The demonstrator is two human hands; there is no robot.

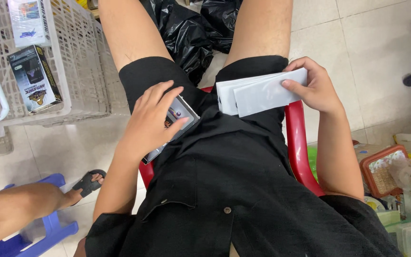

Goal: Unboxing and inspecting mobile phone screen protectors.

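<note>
1. The left hand [155,121] lies on the left thigh with its fingers [167,95] spread flat over a small dark box [179,114]; the thumb presses the box's printed face, so the hand is grasping it against the lap.
2. The box's long axis runs on a slant, from the lap's middle down toward the edge of the red chair [297,143]; its lower end pokes out beneath the palm.
3. The right hand [315,88] pinches a stack of white sleeves [262,93], thumb on top, fingers curled behind the far end.
4. The sleeves lie nearly level across the right thigh, their free end pointing toward the box.
5. Box and sleeves are near but apart, a strip of black shorts [205,102] between them.
6. The left hand is nearer the white basket [79,102] of similar boxes.
</note>
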